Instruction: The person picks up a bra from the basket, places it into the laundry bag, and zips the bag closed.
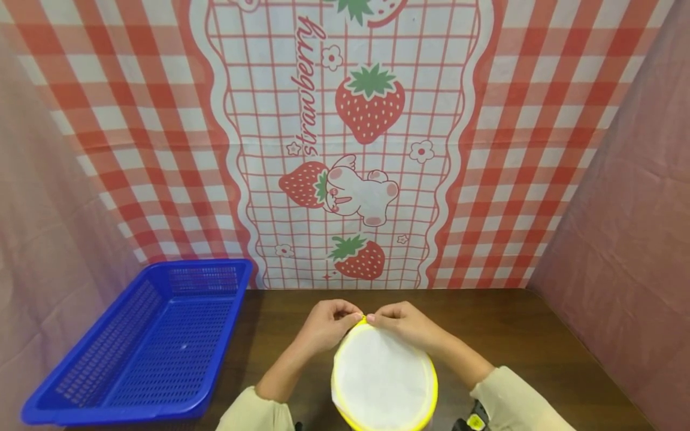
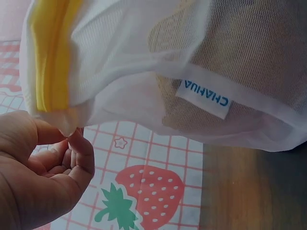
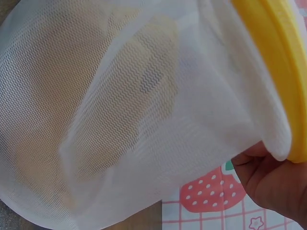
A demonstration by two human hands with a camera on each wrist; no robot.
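Observation:
A white mesh laundry bag [image 1: 384,378] with a yellow zipper band around its round top hangs between both hands above the table. At the far edge of the bag, my left hand [image 1: 325,326] pinches a bit of the rim between thumb and finger. My right hand [image 1: 411,324] grips the same rim right beside it, its thumb near the yellow zipper [image 3: 276,57]. Through the mesh, something beige [image 3: 136,81] shows inside; its kind is unclear. In the left wrist view a CHAHUA label [image 2: 204,99] is sewn to the bag's side.
A blue plastic basket [image 1: 220,341] with perforated walls stands on the left of the dark wooden table [image 1: 517,353]. Behind the table hangs a red checked strawberry cloth [image 1: 372,179]. Pinkish curtains [image 1: 631,239] close off both sides.

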